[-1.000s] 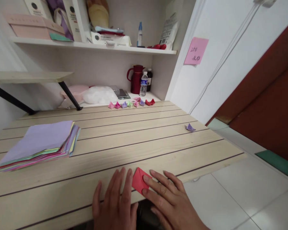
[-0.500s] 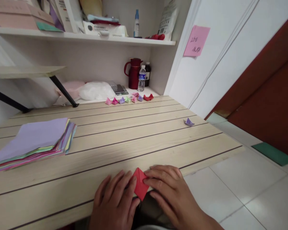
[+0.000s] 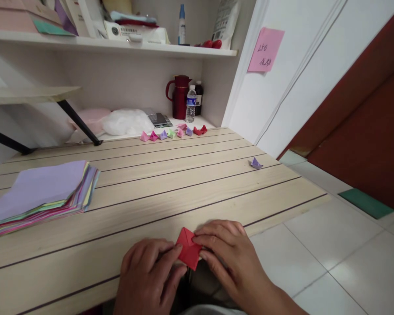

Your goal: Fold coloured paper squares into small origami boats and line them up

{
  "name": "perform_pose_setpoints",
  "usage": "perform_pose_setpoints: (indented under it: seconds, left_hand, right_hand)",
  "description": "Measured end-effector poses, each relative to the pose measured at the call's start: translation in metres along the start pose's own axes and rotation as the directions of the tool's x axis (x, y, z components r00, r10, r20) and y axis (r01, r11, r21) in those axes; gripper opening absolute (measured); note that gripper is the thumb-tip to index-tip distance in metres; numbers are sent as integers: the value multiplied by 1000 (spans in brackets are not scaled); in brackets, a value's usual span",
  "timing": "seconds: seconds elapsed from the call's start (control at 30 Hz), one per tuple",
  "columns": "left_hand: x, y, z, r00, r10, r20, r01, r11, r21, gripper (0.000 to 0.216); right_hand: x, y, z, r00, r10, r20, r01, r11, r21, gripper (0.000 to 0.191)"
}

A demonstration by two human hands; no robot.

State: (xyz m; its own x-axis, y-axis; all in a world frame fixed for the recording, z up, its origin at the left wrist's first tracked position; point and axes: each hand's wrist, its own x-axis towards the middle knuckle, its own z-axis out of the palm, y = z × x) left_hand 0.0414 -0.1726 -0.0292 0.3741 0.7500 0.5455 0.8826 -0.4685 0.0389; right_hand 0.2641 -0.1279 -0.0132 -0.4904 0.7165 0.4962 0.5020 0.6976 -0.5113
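A small red folded paper square (image 3: 189,250), turned corner-up with crease lines on its face, is held at the near edge of the table. My left hand (image 3: 151,269) grips its left side, index fingertip on the face and thumb lower down near the edge. On the right side, my right hand (image 3: 228,251) pinches it, fingers over the top and thumb close to the lower right edge. The underside of the paper is hidden.
A stack of coloured paper sheets (image 3: 49,183) lies at the left. Several small folded paper boats (image 3: 170,133) line the back edge, and a purple one (image 3: 256,163) sits at the right. Behind stand a dark red jug (image 3: 180,97) and a water bottle (image 3: 191,105).
The red paper is turned slightly, and its creases show at a different angle. My left thumb has come away a little from the paper's lower edge. The whole view has shifted slightly.
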Motion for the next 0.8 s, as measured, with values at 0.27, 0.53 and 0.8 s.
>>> perform_pose_setpoints:
  seconds: [0.27, 0.53, 0.8]
  left_hand:
    - [4, 2, 1, 996, -81, -43, 78, 995, -64, 17]
    - [2, 5, 6, 992, -84, -94, 80, 996, -47, 23]
    - [3, 8, 12, 975, -179, -130, 169, 982, -85, 19]
  right_hand:
    - [4, -2, 6, 998, 44, -35, -44, 999, 17, 24]
    - [1, 1, 10, 996, -14, -83, 15, 1000, 7, 26]
    - [9, 5, 6, 1000, -10, -10, 11, 1000, 12, 18]
